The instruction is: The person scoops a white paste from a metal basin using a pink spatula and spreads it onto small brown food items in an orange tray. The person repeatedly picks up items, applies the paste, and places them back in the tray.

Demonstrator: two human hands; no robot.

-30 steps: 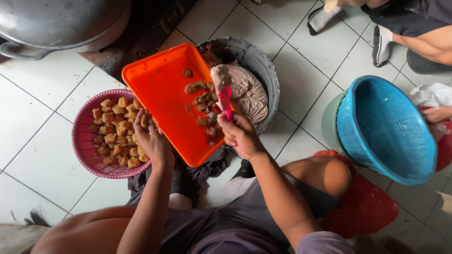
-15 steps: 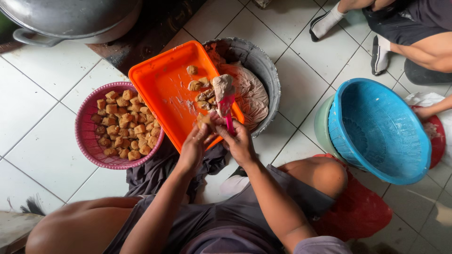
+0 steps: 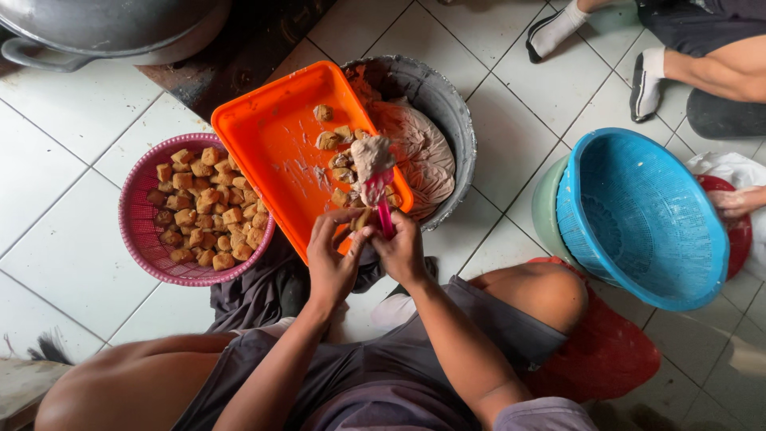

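White glazed floor tiles with dark grout lines; person seated low, viewed from above.

Far left of the left hand: round pink plastic basket, filled with golden-brown fried tofu cubes. Beyond it, at the top edge: large grey metal pot, partly out of view.

Just above both hands: rectangular orange plastic tray, tilted, its far end propped on the round grey bucket; a few filled tofu pieces lie on it. Bucket holds pale pinkish-brown paste.

Left hand: fingers curled, pinching a small tofu piece at the tray's near edge.

Right hand: touching the left, closed round a pink-handled spoon loaded with a lump of the paste, held directly above the fingers.

Right of the right hand, well apart: round blue plastic colander basket, tilted, set in a pale green basin. Farther right: another person's hand and socked feet.
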